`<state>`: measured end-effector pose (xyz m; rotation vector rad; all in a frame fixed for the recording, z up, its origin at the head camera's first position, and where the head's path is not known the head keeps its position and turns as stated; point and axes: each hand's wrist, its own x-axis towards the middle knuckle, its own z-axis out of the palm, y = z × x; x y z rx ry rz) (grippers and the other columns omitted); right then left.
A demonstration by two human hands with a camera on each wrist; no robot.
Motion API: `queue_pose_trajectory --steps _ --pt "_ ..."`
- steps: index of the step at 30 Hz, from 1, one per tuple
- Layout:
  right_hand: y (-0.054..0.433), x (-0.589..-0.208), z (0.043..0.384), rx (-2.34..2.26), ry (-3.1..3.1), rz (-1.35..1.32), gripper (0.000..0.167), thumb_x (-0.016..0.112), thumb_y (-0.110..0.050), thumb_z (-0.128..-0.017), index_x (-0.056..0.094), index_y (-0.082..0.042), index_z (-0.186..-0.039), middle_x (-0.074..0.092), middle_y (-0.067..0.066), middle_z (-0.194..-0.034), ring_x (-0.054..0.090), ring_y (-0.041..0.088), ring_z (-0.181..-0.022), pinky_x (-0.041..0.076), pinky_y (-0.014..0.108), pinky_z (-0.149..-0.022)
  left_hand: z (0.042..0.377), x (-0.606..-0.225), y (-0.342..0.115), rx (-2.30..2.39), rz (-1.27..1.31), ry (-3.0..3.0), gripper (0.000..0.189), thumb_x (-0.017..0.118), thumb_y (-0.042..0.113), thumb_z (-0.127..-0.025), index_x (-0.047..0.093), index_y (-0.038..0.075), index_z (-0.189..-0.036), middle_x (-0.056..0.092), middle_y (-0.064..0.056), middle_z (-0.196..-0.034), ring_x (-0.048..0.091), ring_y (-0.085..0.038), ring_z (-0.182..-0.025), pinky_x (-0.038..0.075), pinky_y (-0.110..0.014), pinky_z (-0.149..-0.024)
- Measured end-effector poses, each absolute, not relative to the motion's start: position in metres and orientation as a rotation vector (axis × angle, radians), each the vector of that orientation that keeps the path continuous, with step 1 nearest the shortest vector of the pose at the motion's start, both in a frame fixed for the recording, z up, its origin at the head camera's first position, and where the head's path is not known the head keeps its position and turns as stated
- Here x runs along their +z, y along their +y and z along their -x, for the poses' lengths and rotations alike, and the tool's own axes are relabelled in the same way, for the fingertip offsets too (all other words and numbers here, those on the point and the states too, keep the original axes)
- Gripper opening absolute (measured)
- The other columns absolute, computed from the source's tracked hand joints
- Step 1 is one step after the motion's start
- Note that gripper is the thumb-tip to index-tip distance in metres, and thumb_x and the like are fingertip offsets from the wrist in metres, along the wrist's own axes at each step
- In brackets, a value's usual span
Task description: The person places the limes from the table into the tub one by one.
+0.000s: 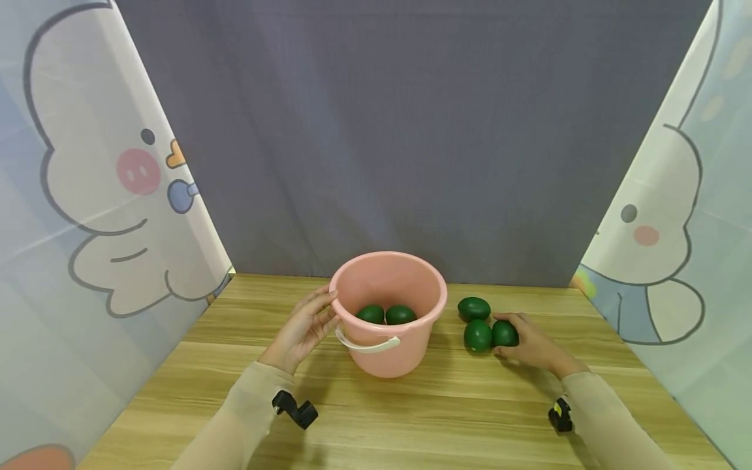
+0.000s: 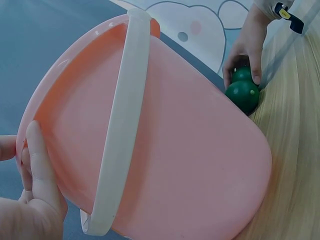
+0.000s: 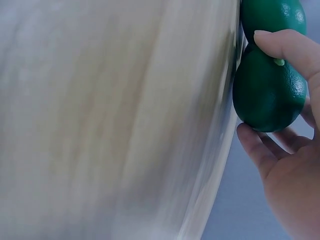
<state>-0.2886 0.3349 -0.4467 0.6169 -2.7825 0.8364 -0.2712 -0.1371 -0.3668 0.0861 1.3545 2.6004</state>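
Observation:
A pink bucket [image 1: 390,352] with a white handle [image 1: 368,345] stands upright on the table. Two dark green avocados [image 1: 401,314] lie inside it. At the bucket's left side my left hand [image 1: 302,331] holds the rim, its fingertips on both sides of the edge in the left wrist view. To the right of the bucket, three more avocados sit in a cluster. My right hand [image 1: 533,344] grips the rightmost avocado [image 3: 267,92], thumb on one side and fingers on the other. That avocado touches its neighbour [image 1: 478,335]; another avocado [image 1: 473,309] lies just behind.
The wooden table [image 1: 376,424] ends at a dark grey curtain [image 1: 399,143] behind the bucket. Cartoon-printed cloths [image 1: 94,274] flank it on the left and right. Both wrists carry small black mounts [image 1: 296,409].

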Motion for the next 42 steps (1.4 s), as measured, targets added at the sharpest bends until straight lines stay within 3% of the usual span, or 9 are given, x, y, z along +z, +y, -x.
queue_pose_trajectory --steps 8,23,42 --pt "0.338 -0.444 0.288 0.838 -2.776 -0.628 0.071 0.087 -0.024 -0.081 0.052 0.003 -0.136 0.052 0.021 -0.117 0.058 0.035 -0.099 0.057 0.052 -0.081 0.273 -0.369 -0.138 2.596 -0.091 1.342 0.042 0.055 0.007 -0.103 0.042 0.004 -0.143 0.051 -0.011 -0.119 0.060 -0.010 -0.082 0.059 -0.015 -0.069" --pt "0.339 -0.434 0.284 0.830 -2.799 -0.590 0.070 0.086 -0.024 -0.082 0.052 0.003 -0.136 0.048 0.029 -0.128 0.058 0.041 -0.103 0.058 0.053 -0.079 0.273 -0.369 -0.138 2.594 -0.100 1.331 0.040 0.055 0.008 -0.103 0.043 0.004 -0.141 0.051 -0.011 -0.119 0.060 -0.010 -0.082 0.060 -0.015 -0.070" --pt "0.341 -0.426 0.279 0.809 -2.796 -0.580 0.069 0.085 -0.025 -0.082 0.052 0.002 -0.137 0.050 0.027 -0.124 0.059 0.038 -0.099 0.058 0.051 -0.077 0.272 -0.370 -0.139 2.598 -0.091 1.338 0.043 0.055 0.008 -0.103 0.041 0.004 -0.143 0.050 -0.012 -0.123 0.060 -0.009 -0.082 0.059 -0.014 -0.069"
